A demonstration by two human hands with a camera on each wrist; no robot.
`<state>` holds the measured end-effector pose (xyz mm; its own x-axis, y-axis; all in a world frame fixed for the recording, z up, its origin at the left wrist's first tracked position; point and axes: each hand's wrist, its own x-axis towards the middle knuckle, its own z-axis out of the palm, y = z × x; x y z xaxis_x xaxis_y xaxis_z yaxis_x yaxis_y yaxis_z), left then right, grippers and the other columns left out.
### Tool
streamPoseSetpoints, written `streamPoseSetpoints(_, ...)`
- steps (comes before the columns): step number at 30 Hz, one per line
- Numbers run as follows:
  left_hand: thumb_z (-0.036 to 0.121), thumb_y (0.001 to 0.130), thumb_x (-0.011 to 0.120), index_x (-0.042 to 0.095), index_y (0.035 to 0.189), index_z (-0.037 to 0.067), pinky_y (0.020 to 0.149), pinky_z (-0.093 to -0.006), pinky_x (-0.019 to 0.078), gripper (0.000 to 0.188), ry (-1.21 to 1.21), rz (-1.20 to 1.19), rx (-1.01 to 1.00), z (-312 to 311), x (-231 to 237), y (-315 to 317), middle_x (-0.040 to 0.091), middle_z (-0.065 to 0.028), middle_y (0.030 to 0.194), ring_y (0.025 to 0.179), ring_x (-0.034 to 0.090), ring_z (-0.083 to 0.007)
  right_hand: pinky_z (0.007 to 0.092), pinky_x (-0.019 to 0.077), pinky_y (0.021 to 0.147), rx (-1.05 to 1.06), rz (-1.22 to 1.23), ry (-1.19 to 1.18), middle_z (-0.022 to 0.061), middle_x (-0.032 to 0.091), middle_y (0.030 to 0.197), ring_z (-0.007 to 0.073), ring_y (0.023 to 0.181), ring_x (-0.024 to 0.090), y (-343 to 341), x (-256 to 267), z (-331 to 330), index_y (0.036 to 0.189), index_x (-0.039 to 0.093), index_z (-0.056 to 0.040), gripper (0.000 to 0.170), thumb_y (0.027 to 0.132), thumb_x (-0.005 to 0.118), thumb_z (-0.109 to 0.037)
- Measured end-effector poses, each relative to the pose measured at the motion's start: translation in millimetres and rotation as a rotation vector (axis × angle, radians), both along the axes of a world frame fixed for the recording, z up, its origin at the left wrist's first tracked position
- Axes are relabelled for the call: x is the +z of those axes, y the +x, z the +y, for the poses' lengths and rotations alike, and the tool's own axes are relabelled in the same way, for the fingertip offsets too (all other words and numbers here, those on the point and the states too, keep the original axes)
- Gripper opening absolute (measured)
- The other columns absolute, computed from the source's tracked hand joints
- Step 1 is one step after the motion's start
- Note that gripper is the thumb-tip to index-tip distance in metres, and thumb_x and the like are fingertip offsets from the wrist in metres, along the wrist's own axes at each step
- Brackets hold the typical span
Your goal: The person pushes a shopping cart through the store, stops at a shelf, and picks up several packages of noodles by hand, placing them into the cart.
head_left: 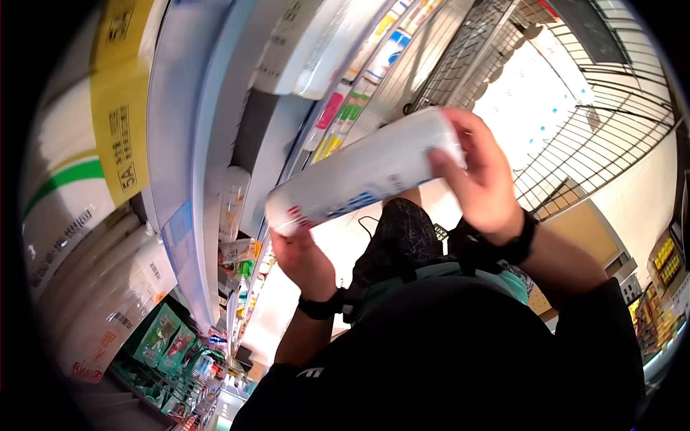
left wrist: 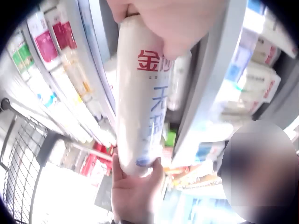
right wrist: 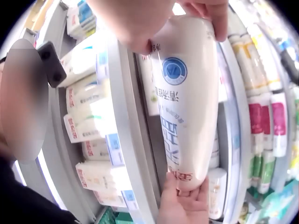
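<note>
A white cylindrical noodle pack [head_left: 366, 172] with red and blue lettering is held tilted in front of the body by both hands. My right hand [head_left: 483, 176] grips its upper end, thumb on the near side and fingers round the other. At the lower end, my left hand [head_left: 305, 264] holds the pack by its tip. In the left wrist view the lettering runs along the noodle pack [left wrist: 140, 98], with the right hand [left wrist: 135, 196] cupping the far end. A round blue emblem shows on the noodle pack [right wrist: 191, 107] in the right wrist view.
Shelves with a grey-blue edge [head_left: 188, 144] stand close on the left, stacked with white packages [head_left: 108, 309]. A wire shopping cart [head_left: 611, 122] holding a white package [head_left: 528, 93] is at the upper right. Bottle-like goods [right wrist: 257, 121] line further shelving.
</note>
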<state>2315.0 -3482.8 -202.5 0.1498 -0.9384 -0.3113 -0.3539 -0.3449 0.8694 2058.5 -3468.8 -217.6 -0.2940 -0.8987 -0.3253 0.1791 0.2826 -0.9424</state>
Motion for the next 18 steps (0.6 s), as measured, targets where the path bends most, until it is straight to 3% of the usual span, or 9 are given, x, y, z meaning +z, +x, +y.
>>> streamPoseSetpoints(3, 0.008, 0.092, 0.059, 0.045, 0.126, -0.006, 0.096, -0.0292, 0.0418, 0.039, -0.041, 0.266, -0.234, -7, 5, -67, 0.055, -0.0099, 0.118, 0.109, 0.054, -0.0172, 0.0275, 0.0427, 0.094, -0.266, -0.026, 0.086, 0.0085, 0.058, 0.116, 0.0139, 0.108, 0.054, -57, 18, 43, 0.131, 0.045, 0.0035, 0.038, 0.096, 0.053, -0.009)
streamPoseSetpoints(4, 0.003, 0.091, 0.059, 0.044, 0.128, -0.006, 0.098, -0.0302, 0.0409, 0.041, -0.003, 0.369, -0.288, -10, 5, -95, 0.054, -0.0111, 0.12, 0.111, 0.054, -0.0181, 0.0251, 0.0445, 0.085, -0.322, 0.068, 0.144, 0.0047, 0.06, 0.105, 0.0103, 0.097, 0.055, -77, 22, 52, 0.131, 0.046, 0.0029, 0.037, 0.099, 0.049, -0.016)
streamPoseSetpoints(6, -0.002, 0.089, 0.058, 0.042, 0.131, -0.008, 0.099, -0.0315, 0.0407, 0.046, 0.054, 0.47, -0.399, -18, 6, -151, 0.053, -0.0143, 0.127, 0.115, 0.053, -0.0195, 0.0225, 0.0407, 0.069, -0.476, 0.092, 0.226, -0.0021, 0.054, 0.084, 0.0057, 0.078, 0.047, -116, 11, 76, 0.121, 0.054, 0.002, 0.033, 0.1, 0.045, -0.022)
streamPoseSetpoints(8, 0.002, 0.088, 0.06, 0.042, 0.132, -0.01, 0.097, -0.0318, 0.0426, 0.049, -0.097, 0.313, -0.6, -30, -13, -204, 0.054, -0.0193, 0.128, 0.114, 0.056, -0.0229, 0.0218, 0.0321, 0.06, -0.66, 0.097, 0.199, -0.0059, 0.041, 0.07, 0.0044, 0.066, 0.035, -148, -8, 91, 0.096, 0.057, -0.004, 0.026, 0.101, 0.043, -0.025)
streamPoseSetpoints(10, 0.008, 0.087, 0.062, 0.044, 0.131, -0.009, 0.093, -0.0331, 0.0461, 0.05, -0.194, 0.292, -0.697, -39, -34, -265, 0.058, -0.0239, 0.122, 0.109, 0.06, -0.0272, 0.0225, 0.0313, 0.058, -0.907, -0.053, 0.117, -0.0055, 0.036, 0.066, 0.0053, 0.062, 0.034, -180, -34, 94, 0.074, 0.042, -0.0125, 0.029, 0.1, 0.044, -0.025)
streamPoseSetpoints(12, 0.014, 0.085, 0.063, 0.046, 0.128, -0.007, 0.089, -0.0358, 0.0481, 0.051, -0.173, 0.218, -0.809, -50, -56, -321, 0.061, -0.0259, 0.114, 0.104, 0.063, -0.032, 0.0256, 0.0423, 0.07, -1.102, -0.183, 0.128, -0.0027, 0.049, 0.076, 0.008, 0.071, 0.047, -217, -68, 103, 0.085, 0.051, -0.0088, 0.023, 0.1, 0.047, -0.025)
streamPoseSetpoints(14, 0.017, 0.086, 0.062, 0.046, 0.129, -0.006, 0.089, -0.0373, 0.0484, 0.051, -0.163, 0.167, -0.873, -55, -90, -366, 0.062, -0.0248, 0.114, 0.104, 0.062, -0.0331, 0.0245, 0.0408, 0.066, -1.127, -0.138, 0.101, -0.003, 0.049, 0.074, 0.0079, 0.068, 0.046, -249, -106, 112, 0.082, 0.049, -0.0103, 0.022, 0.099, 0.049, -0.025)
streamPoseSetpoints(15, 0.017, 0.086, 0.062, 0.046, 0.128, -0.005, 0.088, -0.0378, 0.0488, 0.05, -0.108, 0.092, -0.913, -55, -105, -387, 0.062, -0.024, 0.113, 0.103, 0.062, -0.0337, 0.0239, 0.0326, 0.054, -1.153, -0.034, 0.163, -0.0049, 0.04, 0.064, 0.0068, 0.057, 0.036, -264, -119, 108, 0.076, 0.046, -0.0104, 0.025, 0.098, 0.046, -0.024)
streamPoseSetpoints(18, 0.018, 0.086, 0.061, 0.046, 0.127, -0.003, 0.088, -0.0388, 0.0491, 0.049, 0.032, -0.041, -0.991, -59, -145, -431, 0.062, -0.0234, 0.113, 0.103, 0.062, -0.0347, 0.0256, 0.042, 0.062, -1.164, 0.038, 0.574, 0.0061, 0.06, 0.076, 0.0125, 0.068, 0.053, -298, -150, 109, 0.1, 0.056, 0.0041, 0.035, 0.093, 0.052, -0.03)
